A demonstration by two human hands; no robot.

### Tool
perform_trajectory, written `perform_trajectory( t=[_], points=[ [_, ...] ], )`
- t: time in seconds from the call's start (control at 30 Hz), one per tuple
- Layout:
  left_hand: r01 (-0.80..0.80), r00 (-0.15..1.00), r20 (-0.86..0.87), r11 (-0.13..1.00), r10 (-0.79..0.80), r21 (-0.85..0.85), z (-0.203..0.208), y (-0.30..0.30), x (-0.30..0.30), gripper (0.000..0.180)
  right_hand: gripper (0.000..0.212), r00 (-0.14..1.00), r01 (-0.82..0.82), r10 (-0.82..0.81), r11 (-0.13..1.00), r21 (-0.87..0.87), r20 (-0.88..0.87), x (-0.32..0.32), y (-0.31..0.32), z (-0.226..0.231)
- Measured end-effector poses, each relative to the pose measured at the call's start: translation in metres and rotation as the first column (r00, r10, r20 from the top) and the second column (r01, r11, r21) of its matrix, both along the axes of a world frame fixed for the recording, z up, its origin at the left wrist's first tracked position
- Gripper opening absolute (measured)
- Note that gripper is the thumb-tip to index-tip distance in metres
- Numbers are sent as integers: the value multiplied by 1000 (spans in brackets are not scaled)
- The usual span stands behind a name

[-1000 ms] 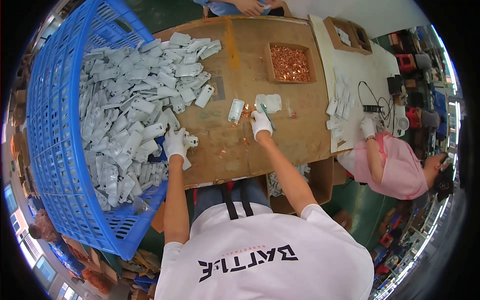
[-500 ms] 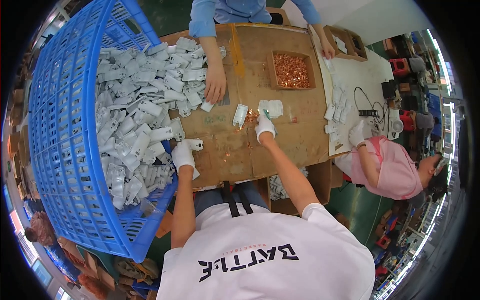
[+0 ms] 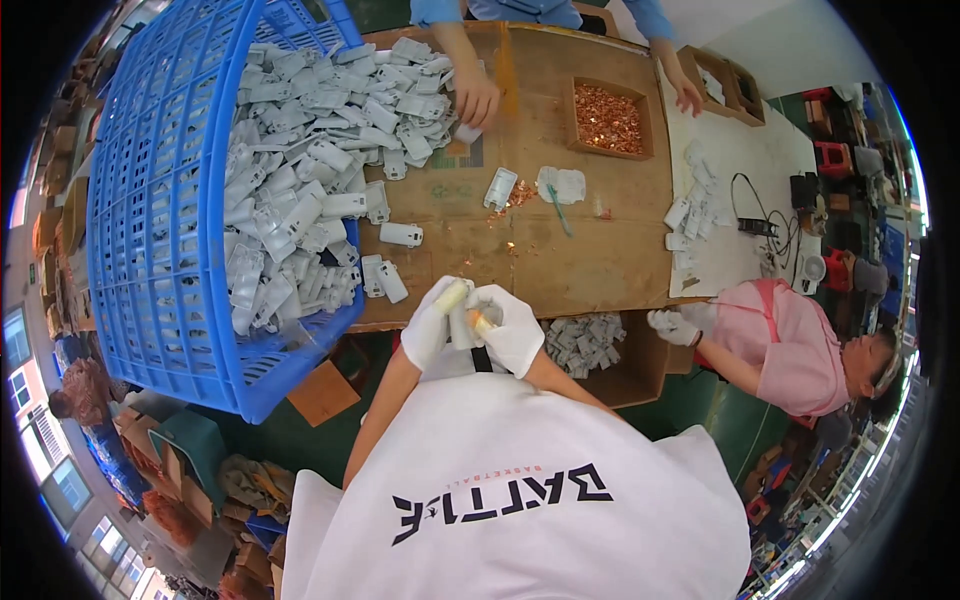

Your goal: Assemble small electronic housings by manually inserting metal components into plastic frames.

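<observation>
Close to my body at the table's front edge, my left hand point(image 3: 428, 326), in a white glove, is closed around a white plastic casing point(image 3: 459, 330). My gloved right hand point(image 3: 512, 332) meets it from the other side, fingers curled in; whatever they pinch is too small or hidden to make out. Green tweezers point(image 3: 561, 213) lie against a white shallow tray point(image 3: 570, 186) in mid-table. Left of that are another white casing point(image 3: 501, 188) and loose copper-coloured pieces point(image 3: 521, 194). Nearer my left hand lie a single casing point(image 3: 401, 235) and a pair of casings point(image 3: 391, 282).
A blue plastic crate point(image 3: 165, 220) on its side spills white casings point(image 3: 330, 155) onto the cardboard-covered table point(image 3: 600, 250). Farther back stands a box of copper pieces point(image 3: 652, 140). Opposite, a co-worker's hand point(image 3: 478, 98) touches the pile. Another gloved co-worker point(image 3: 790, 345) sits right.
My right hand has left the tray and let go of the tweezers. Both hands have come together near my body with a casing. The view has shifted, and the opposite co-worker's right-side hand has opened.
</observation>
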State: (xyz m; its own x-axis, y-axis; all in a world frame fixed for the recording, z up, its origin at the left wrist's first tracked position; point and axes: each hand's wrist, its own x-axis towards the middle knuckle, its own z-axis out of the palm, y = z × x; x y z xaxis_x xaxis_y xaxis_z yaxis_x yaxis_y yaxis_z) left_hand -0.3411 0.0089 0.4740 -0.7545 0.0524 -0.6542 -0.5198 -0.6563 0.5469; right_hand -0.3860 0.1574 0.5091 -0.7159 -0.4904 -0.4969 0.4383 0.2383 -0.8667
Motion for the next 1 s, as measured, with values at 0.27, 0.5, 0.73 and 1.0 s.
perform_trajectory(
  t=[0.27,0.5,0.73,1.0],
  points=[
    [344,904,57,640,-424,-688,36,33,20,34,10,966,183,-142,966,-185,214,8,41,5],
    [394,884,188,467,-428,-791,54,45,17,46,9,984,172,-168,981,-91,50,12,66,13],
    [537,768,337,259,-545,-803,85,62,3,28,23,686,-113,317,936,334,-655,3,70,37],
    [593,686,434,103,-583,-799,97,68,-2,35,16,690,-67,357,898,435,-630,4,65,31]
  ],
)
